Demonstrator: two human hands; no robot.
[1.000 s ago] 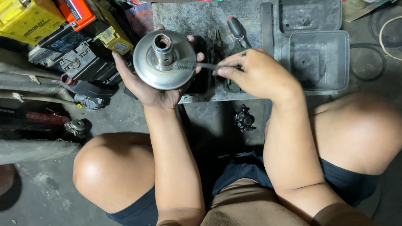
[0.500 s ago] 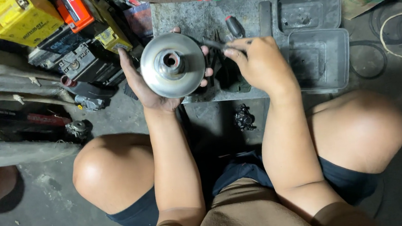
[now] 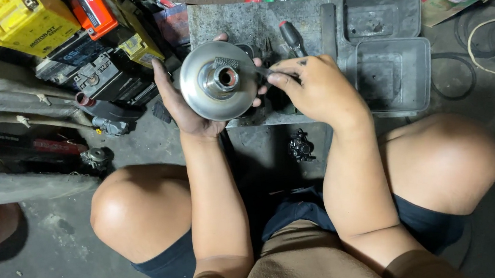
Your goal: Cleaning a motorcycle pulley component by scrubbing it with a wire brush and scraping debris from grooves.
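My left hand (image 3: 188,105) cups a round shiny metal pulley disc (image 3: 220,80) from below, its hollow hub facing up at me. My right hand (image 3: 312,88) pinches a thin dark tool (image 3: 263,72) whose tip reaches the disc's right edge near the hub. Both hands are held above a dirty grey metal tray (image 3: 261,18) on the floor. A screwdriver with a dark handle and a red collar (image 3: 292,36) lies on that tray just beyond my right hand.
Yellow, orange and black batteries (image 3: 41,32) are stacked at the far left. An open grey plastic case (image 3: 392,55) sits right of the tray. A small black part (image 3: 300,146) lies on the concrete between my bare knees. Cables coil at the far right.
The disc has tilted and shifted slightly in my left hand, its hub now turned more toward me. My right hand has moved its thin tool in to the disc's edge.
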